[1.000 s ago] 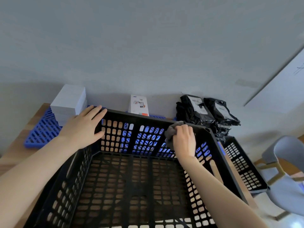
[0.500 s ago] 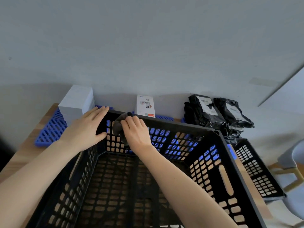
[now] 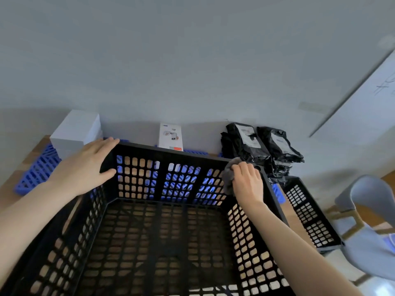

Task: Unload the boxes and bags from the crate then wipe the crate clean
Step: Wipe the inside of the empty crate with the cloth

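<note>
1. We see a large black lattice crate (image 3: 162, 152) filling the near half of the view, its inside bare down to the grid floor.
2. Our left hand (image 3: 85, 165) lies over the crate's far left corner, fingers spread flat along the top rim and thumb pressed against the inner wall; it is open and grasps nothing but the rim itself.
3. Our right hand (image 3: 248, 182) is at the far right corner, fingers curled around a grey cloth (image 3: 229, 176) bunched against the inside of the wall just under the rim.
4. The cloth shows only at the left of the knuckles (the rest sits under the palm).
5. Beyond the far left corner stands a stack of white boxes (image 3: 75, 131) on a blue lattice panel (image 3: 36, 174), against the wall.
6. A small white box (image 3: 171, 136) with an orange strip stands upright behind the far rim, near the middle.
7. Black bags (image 3: 263, 146) with pale labels are piled at the far right, just beyond the right hand; how many there are is hard to tell.
8. A flat black lattice piece (image 3: 310, 212) lies to the right of the crate, and a grey chair (image 3: 372, 223) stands further right.
</note>
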